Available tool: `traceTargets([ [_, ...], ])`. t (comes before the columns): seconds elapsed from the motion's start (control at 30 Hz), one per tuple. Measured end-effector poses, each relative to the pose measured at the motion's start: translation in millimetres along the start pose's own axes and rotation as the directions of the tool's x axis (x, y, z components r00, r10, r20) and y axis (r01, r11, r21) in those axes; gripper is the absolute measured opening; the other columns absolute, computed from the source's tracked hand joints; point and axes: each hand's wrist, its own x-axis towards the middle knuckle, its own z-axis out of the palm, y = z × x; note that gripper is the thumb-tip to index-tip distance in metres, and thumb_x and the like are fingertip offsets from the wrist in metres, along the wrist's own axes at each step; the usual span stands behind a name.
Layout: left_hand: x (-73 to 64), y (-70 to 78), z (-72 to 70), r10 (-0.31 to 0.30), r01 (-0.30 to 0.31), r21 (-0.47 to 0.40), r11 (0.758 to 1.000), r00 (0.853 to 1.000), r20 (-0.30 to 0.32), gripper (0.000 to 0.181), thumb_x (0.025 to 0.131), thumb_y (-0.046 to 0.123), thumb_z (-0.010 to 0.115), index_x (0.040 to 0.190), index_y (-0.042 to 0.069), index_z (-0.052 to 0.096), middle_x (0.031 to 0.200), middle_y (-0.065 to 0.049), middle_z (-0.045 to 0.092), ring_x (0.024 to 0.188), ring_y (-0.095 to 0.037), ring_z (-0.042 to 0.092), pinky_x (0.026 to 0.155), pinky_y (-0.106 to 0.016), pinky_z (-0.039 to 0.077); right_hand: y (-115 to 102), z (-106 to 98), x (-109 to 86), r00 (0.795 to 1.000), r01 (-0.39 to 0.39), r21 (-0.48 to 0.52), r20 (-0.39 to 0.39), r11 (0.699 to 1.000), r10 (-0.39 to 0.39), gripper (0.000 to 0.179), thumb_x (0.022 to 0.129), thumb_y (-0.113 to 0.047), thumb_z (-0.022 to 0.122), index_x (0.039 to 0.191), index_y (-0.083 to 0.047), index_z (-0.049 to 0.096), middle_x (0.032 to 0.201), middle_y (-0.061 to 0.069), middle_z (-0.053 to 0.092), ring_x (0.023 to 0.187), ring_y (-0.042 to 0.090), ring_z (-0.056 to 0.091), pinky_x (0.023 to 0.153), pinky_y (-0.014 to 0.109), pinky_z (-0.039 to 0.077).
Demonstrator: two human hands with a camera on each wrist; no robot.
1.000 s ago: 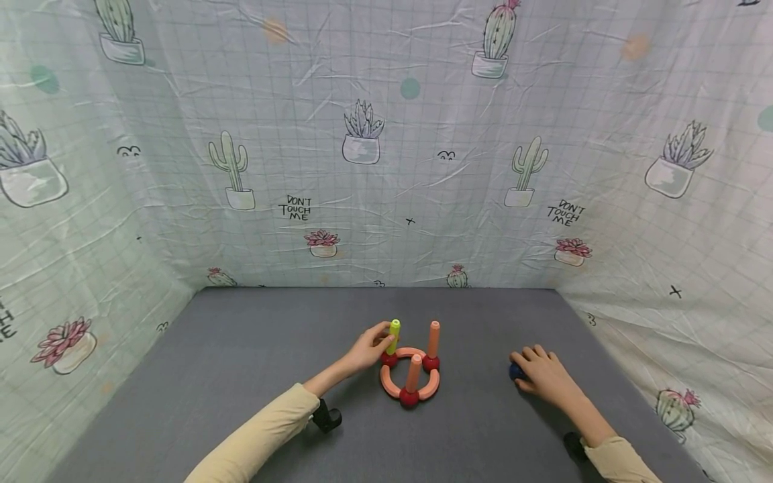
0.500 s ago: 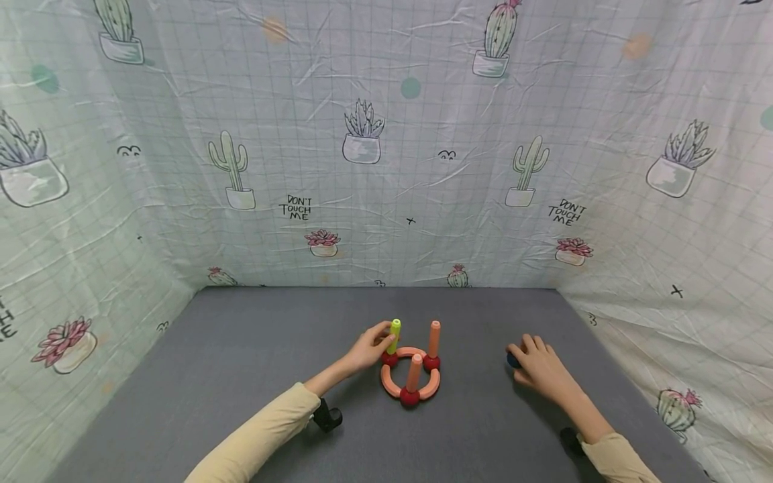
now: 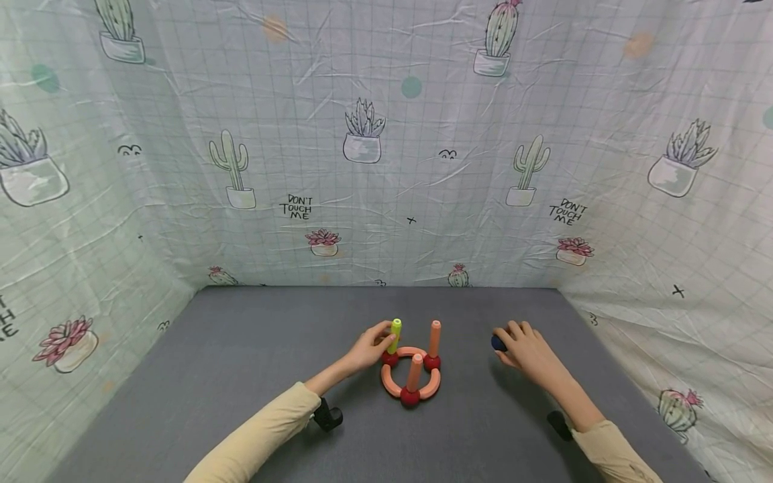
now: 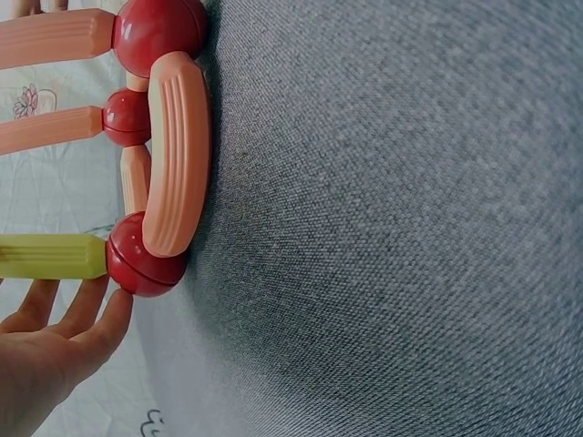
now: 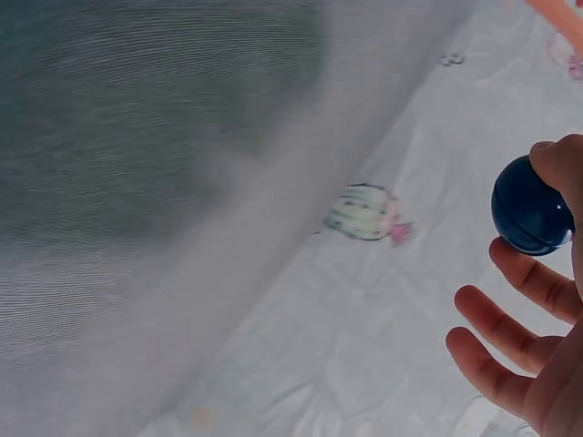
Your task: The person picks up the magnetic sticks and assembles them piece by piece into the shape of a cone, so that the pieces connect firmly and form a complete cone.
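Observation:
On the table, curved orange sticks (image 4: 179,155) and red balls (image 3: 410,397) form a ring. Two straight orange rods (image 3: 435,339) and one yellow-green rod (image 3: 394,341) rise upright from the balls. My left hand (image 3: 366,349) grips the yellow-green rod between thumb and fingers; in the left wrist view a fingertip lies right at the red ball beneath it. To the right of the ring, my right hand (image 3: 529,353) pinches a glossy dark blue ball (image 5: 528,209) between thumb and index finger. The other fingers of that hand are spread below it.
A grey table (image 3: 272,315) carries the ring near its middle. Behind and beside it hangs a pale curtain (image 3: 386,248) printed with cacti. Each wrist wears a black strap-on camera, one (image 3: 328,416) on the left and another (image 3: 559,425) on the right.
My right hand has moved left and toward the back with the blue ball, closer to the ring. The left hand stays on the yellow-green rod.

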Motion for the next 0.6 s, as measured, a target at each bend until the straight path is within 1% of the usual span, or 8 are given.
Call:
traceTargets([
  [0.07,2.9,-8.5,1.4,0.002,-0.002,0.005,1.000,1.000,-0.009,0.030,0.095,0.009,0.039,0.122,-0.002,0.045,0.109,-0.031,0.055,0.099,-0.040,0.057,0.077,-0.049,0.047,-2.5,-3.4,6.6,1.000,0.006,0.010,-0.008,1.000,-0.006,0.041,0.092,-0.046,0.037,0.102,-0.011,0.057,0.089,0.008,0.049,0.076,0.025,0.046,0.057,0.034,0.037],
  [0.1,4.2,-12.5,2.1,0.003,-0.003,0.008,1.000,1.000,-0.012,0.030,0.095,0.010,0.040,0.122,-0.001,0.045,0.109,-0.030,0.056,0.098,-0.039,0.058,0.076,-0.048,0.048,-3.9,-5.1,9.9,1.000,0.010,0.015,-0.013,1.000,-0.010,0.045,0.092,-0.047,0.032,0.102,-0.011,0.057,0.090,0.008,0.050,0.077,0.025,0.047,0.057,0.034,0.038],
  [0.17,7.0,-20.9,3.6,-0.008,0.009,0.016,1.000,1.000,-0.017,0.031,0.095,0.013,0.040,0.123,0.002,0.045,0.110,-0.027,0.057,0.099,-0.037,0.059,0.076,-0.045,0.049,-6.7,-8.9,16.5,1.000,0.020,0.017,-0.022,1.000,-0.020,0.058,0.092,-0.049,0.015,0.103,-0.011,0.058,0.092,0.008,0.050,0.078,0.026,0.048,0.058,0.035,0.039],
  [0.27,8.0,-23.6,3.6,-0.009,0.010,0.027,1.000,1.000,-0.019,0.033,0.095,0.016,0.041,0.124,0.001,0.045,0.110,-0.024,0.058,0.098,-0.035,0.059,0.075,-0.041,0.050,-11.0,-14.3,26.3,0.999,0.034,0.038,-0.031,0.999,-0.033,0.064,0.091,-0.050,0.010,0.105,-0.011,0.058,0.092,0.008,0.051,0.079,0.026,0.048,0.059,0.036,0.040],
  [0.37,8.1,-23.8,3.3,-0.005,0.006,0.024,1.000,1.000,-0.017,0.034,0.095,0.017,0.041,0.124,-0.001,0.044,0.111,-0.025,0.057,0.099,-0.036,0.059,0.075,-0.040,0.050,-15.1,-18.9,35.4,0.999,0.047,0.063,-0.027,0.997,-0.046,0.062,0.091,-0.050,0.011,0.107,-0.012,0.058,0.094,0.006,0.051,0.080,0.025,0.047,0.060,0.036,0.040],
  [0.47,8.2,-24.0,3.4,-0.005,0.005,0.015,1.000,1.000,-0.015,0.034,0.095,0.016,0.041,0.124,-0.001,0.044,0.112,-0.028,0.056,0.100,-0.037,0.058,0.076,-0.040,0.050,-19.0,-22.6,43.5,0.998,0.064,0.079,-0.027,0.995,-0.062,0.058,0.091,-0.048,0.016,0.110,-0.013,0.057,0.096,0.006,0.052,0.081,0.024,0.047,0.062,0.036,0.041],
  [0.5,8.3,-24.0,3.4,-0.006,0.006,0.009,1.000,1.000,-0.015,0.033,0.095,0.016,0.041,0.124,-0.001,0.044,0.112,-0.028,0.055,0.100,-0.037,0.058,0.076,-0.041,0.050,-20.1,-23.4,45.9,0.997,0.070,0.078,-0.027,0.994,-0.069,0.055,0.091,-0.047,0.019,0.111,-0.013,0.057,0.097,0.006,0.052,0.082,0.024,0.047,0.062,0.036,0.041],
  [0.6,7.7,-22.8,3.4,-0.004,0.004,-0.007,1.000,1.000,-0.016,0.033,0.095,0.014,0.041,0.125,0.000,0.043,0.113,-0.030,0.054,0.101,-0.039,0.057,0.077,-0.043,0.049,-24.4,-26.2,53.3,0.996,0.085,0.071,-0.029,0.994,-0.083,0.039,0.089,-0.041,0.041,0.112,-0.012,0.055,0.099,0.006,0.052,0.084,0.025,0.048,0.064,0.037,0.043],
])
